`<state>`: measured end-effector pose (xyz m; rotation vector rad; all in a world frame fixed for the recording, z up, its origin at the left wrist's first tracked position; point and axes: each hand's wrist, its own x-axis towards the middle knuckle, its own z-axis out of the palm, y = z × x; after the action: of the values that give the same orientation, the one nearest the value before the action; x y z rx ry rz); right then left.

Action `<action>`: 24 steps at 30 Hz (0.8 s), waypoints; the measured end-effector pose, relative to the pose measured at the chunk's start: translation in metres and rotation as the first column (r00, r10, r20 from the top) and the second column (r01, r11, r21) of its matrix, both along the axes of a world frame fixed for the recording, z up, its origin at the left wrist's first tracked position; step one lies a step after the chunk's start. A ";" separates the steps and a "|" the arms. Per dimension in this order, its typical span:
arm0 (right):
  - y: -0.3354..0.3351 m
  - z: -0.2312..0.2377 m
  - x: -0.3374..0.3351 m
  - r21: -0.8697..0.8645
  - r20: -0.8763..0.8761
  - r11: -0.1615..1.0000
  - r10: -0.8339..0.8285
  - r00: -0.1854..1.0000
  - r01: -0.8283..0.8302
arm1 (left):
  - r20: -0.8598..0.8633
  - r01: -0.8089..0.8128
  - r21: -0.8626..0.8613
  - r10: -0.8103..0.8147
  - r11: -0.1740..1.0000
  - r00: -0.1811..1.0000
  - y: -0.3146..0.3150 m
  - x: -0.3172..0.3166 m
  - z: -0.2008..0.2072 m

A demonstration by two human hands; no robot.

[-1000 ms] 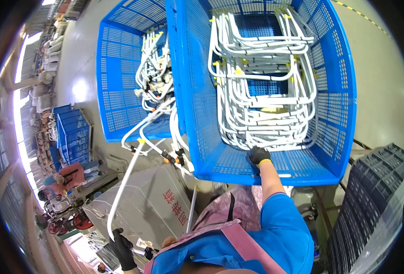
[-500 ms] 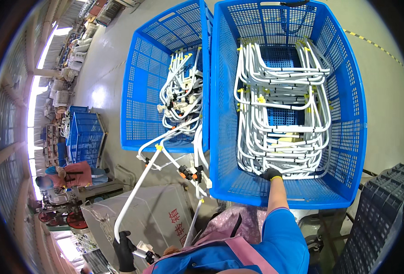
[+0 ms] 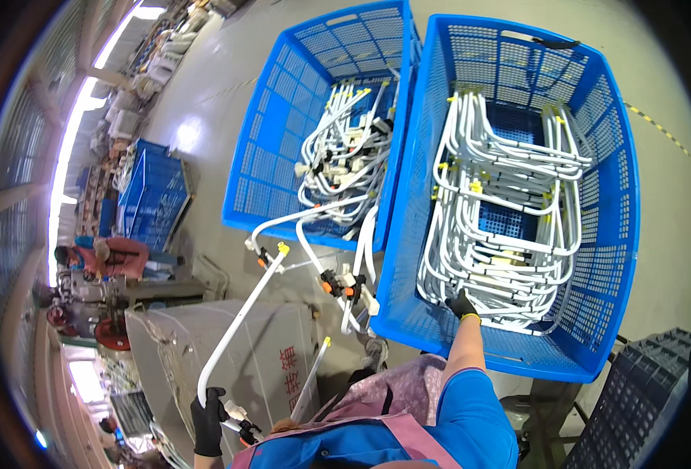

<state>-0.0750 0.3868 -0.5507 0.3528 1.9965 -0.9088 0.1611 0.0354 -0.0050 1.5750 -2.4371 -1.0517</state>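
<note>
1. Hands, both in black gloves, work apart: the left hand (image 3: pixel 207 420) is low at the picture's left, the right hand (image 3: pixel 462 304) reaches forward into a crate.
2. Left fingers are clenched around the lower end of a long white bent tube (image 3: pixel 240 324), which rises from the fist up toward the gap in front of the crates; its far end carries a yellow cap.
3. Right fingers are curled on the near edge of a stack of white bent tubes (image 3: pixel 509 215); whether they fully grip one cannot be told.
4. That stack lies inside the right blue crate (image 3: pixel 619 203), filling most of its floor.
5. Just beside it stands the left blue crate (image 3: pixel 275 148), holding a tangled heap of white tubes (image 3: pixel 344 156), some spilling over its near wall.
6. Below the left hand's tube lies a grey metal cabinet (image 3: pixel 271 367).
7. Another person (image 3: pixel 115 256) in a pink top is at the far left.
</note>
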 end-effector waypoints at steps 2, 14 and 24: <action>0.010 -0.020 0.003 -0.060 -0.010 0.998 -0.007 1.000 0.006 | 0.007 -0.011 -0.005 0.011 1.000 1.000 0.011 0.007 0.003; -0.006 0.025 0.013 -0.005 -0.092 0.990 0.142 0.986 -0.143 | -0.046 -0.063 0.025 0.064 0.998 0.997 0.047 0.030 0.013; -0.005 -0.039 0.017 0.033 0.048 0.984 0.174 0.984 -0.176 | 0.002 -0.050 0.014 0.050 0.999 0.999 0.054 0.025 0.006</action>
<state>-0.0585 0.3814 -0.5900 0.2126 1.9708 -0.7480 0.1865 0.0894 0.0006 1.6329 -2.3832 -1.0625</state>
